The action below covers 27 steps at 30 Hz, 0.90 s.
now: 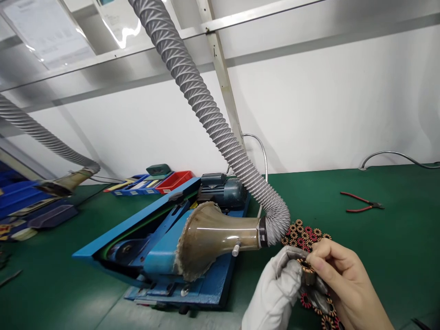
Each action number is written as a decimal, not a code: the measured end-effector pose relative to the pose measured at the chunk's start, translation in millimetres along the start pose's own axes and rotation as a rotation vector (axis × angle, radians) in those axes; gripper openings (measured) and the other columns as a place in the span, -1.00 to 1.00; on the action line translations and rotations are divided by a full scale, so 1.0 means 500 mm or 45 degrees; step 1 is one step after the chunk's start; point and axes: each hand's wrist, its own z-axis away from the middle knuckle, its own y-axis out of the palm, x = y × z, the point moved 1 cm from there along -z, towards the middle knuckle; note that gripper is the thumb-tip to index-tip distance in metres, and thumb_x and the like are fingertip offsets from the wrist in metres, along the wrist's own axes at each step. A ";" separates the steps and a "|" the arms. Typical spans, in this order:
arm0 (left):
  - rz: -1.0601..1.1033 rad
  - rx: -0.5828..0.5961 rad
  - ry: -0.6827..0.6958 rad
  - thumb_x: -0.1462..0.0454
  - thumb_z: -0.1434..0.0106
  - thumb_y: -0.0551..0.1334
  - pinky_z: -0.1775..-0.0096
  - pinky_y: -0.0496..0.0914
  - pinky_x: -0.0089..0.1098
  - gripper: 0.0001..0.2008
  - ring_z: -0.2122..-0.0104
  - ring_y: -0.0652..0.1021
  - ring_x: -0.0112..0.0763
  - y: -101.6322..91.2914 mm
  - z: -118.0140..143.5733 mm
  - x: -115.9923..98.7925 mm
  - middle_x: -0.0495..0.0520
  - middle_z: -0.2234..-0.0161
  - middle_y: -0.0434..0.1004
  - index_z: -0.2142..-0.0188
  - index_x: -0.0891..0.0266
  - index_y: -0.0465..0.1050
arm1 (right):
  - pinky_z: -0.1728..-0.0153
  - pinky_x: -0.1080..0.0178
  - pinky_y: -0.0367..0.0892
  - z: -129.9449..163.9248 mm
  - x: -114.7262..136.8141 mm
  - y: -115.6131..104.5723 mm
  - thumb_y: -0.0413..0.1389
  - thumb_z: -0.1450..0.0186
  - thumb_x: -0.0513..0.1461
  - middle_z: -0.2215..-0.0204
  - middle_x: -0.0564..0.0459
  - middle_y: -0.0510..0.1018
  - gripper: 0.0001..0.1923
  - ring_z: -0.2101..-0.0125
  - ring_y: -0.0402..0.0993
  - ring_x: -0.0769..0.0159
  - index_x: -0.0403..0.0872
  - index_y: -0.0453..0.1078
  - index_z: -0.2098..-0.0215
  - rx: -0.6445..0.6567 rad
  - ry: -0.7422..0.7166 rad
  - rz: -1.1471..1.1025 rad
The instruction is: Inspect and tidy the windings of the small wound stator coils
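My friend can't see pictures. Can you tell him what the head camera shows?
Two hands, the left in a white glove and the right bare, pinch a small copper coil above a pile of coils on a green table. Beside them sits a blue machine with a grey hose and funnel. Red pliers lie farther back.

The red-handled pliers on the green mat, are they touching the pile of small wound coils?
Apart. The head view shows the pliers lying alone, with bare green mat between them and the coils.
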 end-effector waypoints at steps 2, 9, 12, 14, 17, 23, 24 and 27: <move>-0.010 0.042 0.015 0.01 -0.02 0.47 0.21 0.33 -0.43 -0.63 0.37 0.45 -0.43 -0.001 -0.001 0.000 -0.03 0.44 0.46 0.35 0.25 0.59 | 0.53 0.33 0.01 -0.001 -0.003 0.002 0.36 -0.13 0.02 0.63 0.17 0.27 -0.58 0.57 0.07 0.39 -0.09 0.38 0.61 -0.049 0.037 -0.069; -0.150 0.094 0.068 -0.05 -0.02 0.43 0.24 0.35 -0.37 -0.56 0.35 0.48 -0.33 -0.033 -0.017 0.017 0.06 0.40 0.49 0.30 0.27 0.57 | 0.54 0.37 0.02 -0.002 0.002 0.014 0.32 -0.14 0.10 0.63 0.19 0.28 -0.57 0.57 0.08 0.41 -0.07 0.41 0.53 -0.169 -0.008 0.056; -0.213 0.092 0.108 -0.07 -0.05 0.41 0.23 0.36 -0.38 -0.55 0.32 0.50 -0.33 -0.045 -0.019 0.020 0.08 0.33 0.53 0.28 0.27 0.56 | 0.57 0.38 0.01 0.004 0.012 0.013 0.31 -0.14 0.10 0.65 0.22 0.23 -0.60 0.60 0.04 0.41 -0.02 0.43 0.51 -0.201 -0.089 0.060; -0.243 0.072 0.128 -0.06 -0.06 0.41 0.21 0.37 -0.37 -0.55 0.31 0.52 -0.33 -0.047 -0.016 0.017 0.08 0.32 0.55 0.27 0.26 0.56 | 0.58 0.37 0.04 0.009 0.014 0.010 0.30 -0.14 0.11 0.65 0.21 0.25 -0.64 0.61 0.09 0.41 0.02 0.50 0.50 -0.195 -0.102 0.100; -0.274 0.067 0.119 -0.02 -0.05 0.43 0.14 0.38 -0.33 -0.57 0.23 0.55 -0.24 -0.039 -0.009 0.007 0.11 0.27 0.59 0.24 0.25 0.58 | 0.51 0.36 0.16 0.013 0.011 0.004 0.32 -0.14 0.05 0.63 0.17 0.41 -0.75 0.57 0.26 0.36 0.09 0.57 0.50 -0.125 -0.123 0.249; -0.291 0.115 0.044 -0.07 0.06 0.47 0.17 0.46 -0.17 -0.37 0.16 0.59 -0.01 -0.027 0.005 -0.007 0.25 0.23 0.63 0.11 0.29 0.59 | 0.47 0.33 0.22 0.008 0.005 -0.008 0.27 -0.17 -0.12 0.59 0.17 0.51 -0.91 0.55 0.33 0.33 0.17 0.61 0.49 -0.015 -0.087 0.328; -0.312 0.114 0.035 -0.07 0.07 0.47 0.18 0.47 -0.17 -0.37 0.20 0.60 -0.03 -0.029 0.006 -0.008 0.25 0.26 0.64 0.11 0.30 0.60 | 0.45 0.33 0.22 0.008 0.007 -0.009 0.27 -0.16 -0.13 0.60 0.18 0.50 -0.93 0.55 0.34 0.33 0.18 0.62 0.47 -0.009 -0.098 0.354; -0.373 0.100 0.097 -0.02 0.07 0.49 0.16 0.46 -0.20 -0.43 0.24 0.60 -0.09 -0.033 0.004 -0.011 0.22 0.29 0.64 0.15 0.30 0.61 | 0.42 0.31 0.21 0.009 0.011 -0.006 0.30 -0.15 -0.10 0.64 0.16 0.46 -0.86 0.54 0.32 0.31 0.11 0.58 0.55 -0.002 -0.165 0.402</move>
